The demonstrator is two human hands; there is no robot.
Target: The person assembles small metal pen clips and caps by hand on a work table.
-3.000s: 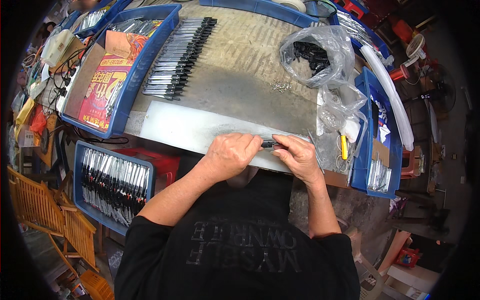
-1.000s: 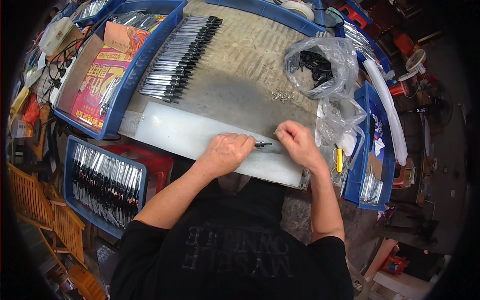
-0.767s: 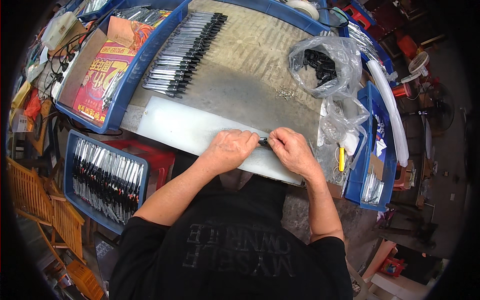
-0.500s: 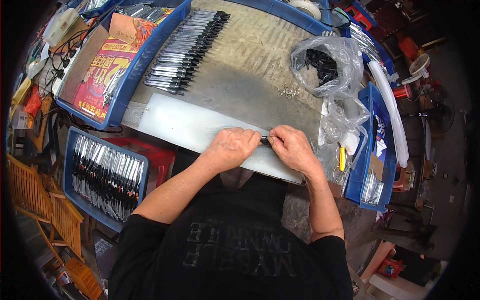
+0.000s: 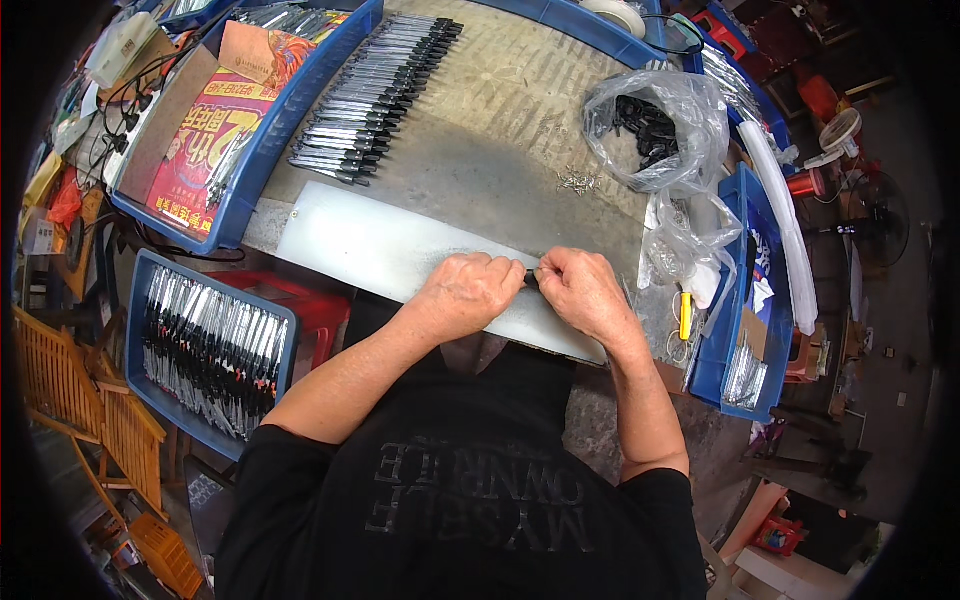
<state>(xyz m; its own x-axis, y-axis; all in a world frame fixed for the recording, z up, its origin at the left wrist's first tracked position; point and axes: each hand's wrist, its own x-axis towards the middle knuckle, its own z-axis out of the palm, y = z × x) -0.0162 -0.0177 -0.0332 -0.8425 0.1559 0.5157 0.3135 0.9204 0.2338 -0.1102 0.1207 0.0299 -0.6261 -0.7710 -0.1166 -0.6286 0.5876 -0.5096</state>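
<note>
On my feed, the left hand [image 5: 468,293] and right hand [image 5: 588,292] keep their fingers clamped on a pen [image 5: 531,277] over the white board [image 5: 375,238]; its axis runs left-right, but I can't tell which way its hidden tip points.

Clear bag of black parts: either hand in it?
No: the left hand and right hand meet at a dark piece over the white board, apart from the bag.

black shirt [image 5: 470,500]: lettering | red sheet [image 5: 205,145]: characters, digits | blue packaging [image 5: 758,240]: lettering
</note>
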